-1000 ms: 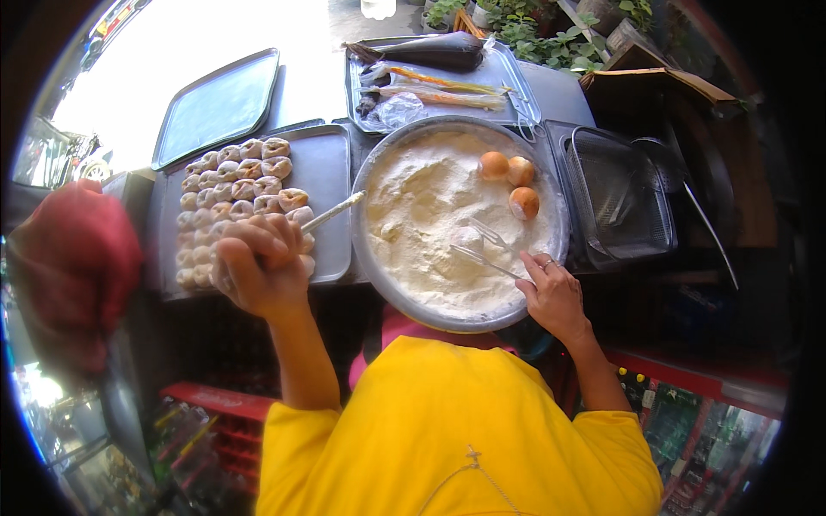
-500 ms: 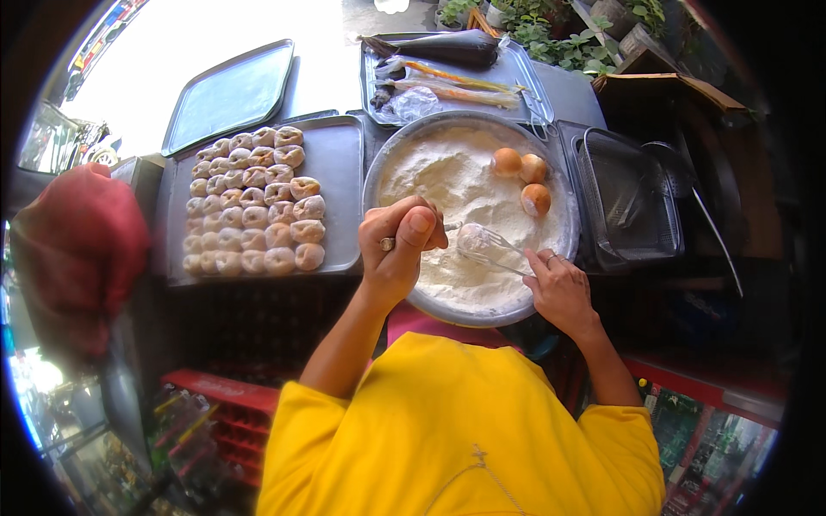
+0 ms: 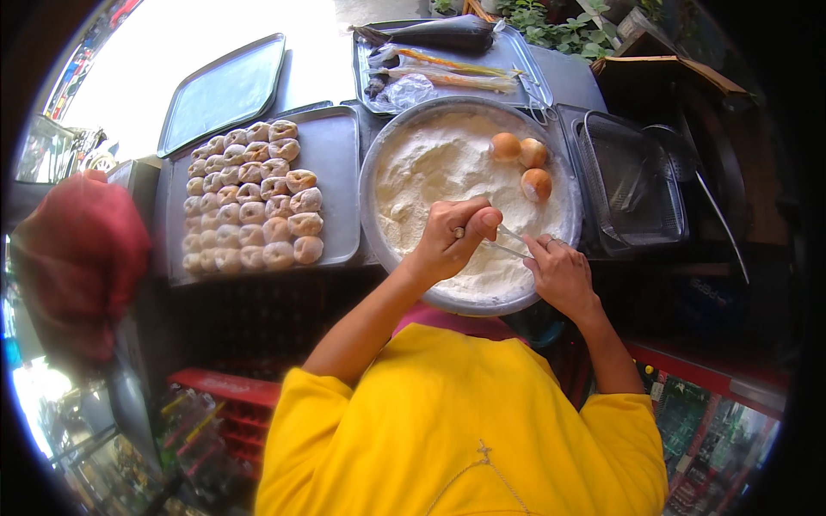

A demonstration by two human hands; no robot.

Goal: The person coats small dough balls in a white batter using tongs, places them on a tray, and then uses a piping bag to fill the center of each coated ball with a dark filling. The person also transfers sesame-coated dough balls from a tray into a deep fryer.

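Note:
A round metal basin [image 3: 413, 172] of white powder holds three golden round buns [image 3: 536, 184] at its back right. My left hand [image 3: 456, 236] is closed in a fist over the front of the basin, on the pale stick seen earlier, which is mostly hidden now. My right hand [image 3: 559, 271] grips metal tongs [image 3: 508, 249] angled into the powder. The tongs' tips are hidden behind my left hand, so I cannot tell what they hold. Left of the basin, a metal tray [image 3: 338, 198] carries rows of powder-coated pastries [image 3: 252, 191].
Behind are an empty metal tray [image 3: 219, 95] and a tray [image 3: 533, 90] with piping bags. A wire basket [image 3: 628, 189] and skimmer [image 3: 667, 150] lie right. A red cloth [image 3: 77, 258] hangs left. Red crates [image 3: 224, 391] stand below; plants [image 3: 559, 30] stand at the back.
My left hand has moved right from beside the pastry tray to over the basin, near the tongs. My right hand has moved slightly right. The view has shifted a little.

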